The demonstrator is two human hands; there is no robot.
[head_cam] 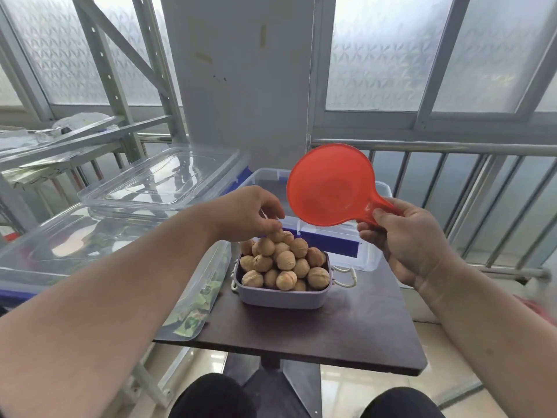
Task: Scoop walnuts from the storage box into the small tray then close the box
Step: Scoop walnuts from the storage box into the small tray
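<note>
We are steadying a heaped pile of tan, wrinkled walnuts [281, 263] in the small lilac plastic tray [280, 297], which is sitting near the middle of the dark brown table [346, 336]. Our left hand [250, 214] is curling its fingertips down onto the topmost nut, seemingly pinching or pressing it, though the fingers are hiding the contact, so we cannot tell which. Our right hand [404, 236] is gripping the handle of the round orange plastic scoop [330, 185], holding it raised and tilted, apparently empty, over the far clear storage box with blue latches [366, 257]. The tray looks full, so we judge the scooping is nearly done; doing this well means settling the top nuts gently so none roll off, then setting the scoop aside before closing the box. The scoop and hands are covering most of the box, so its contents are hidden, and we cannot tell which clear lid [162, 179] on the left belongs to it.
</note>
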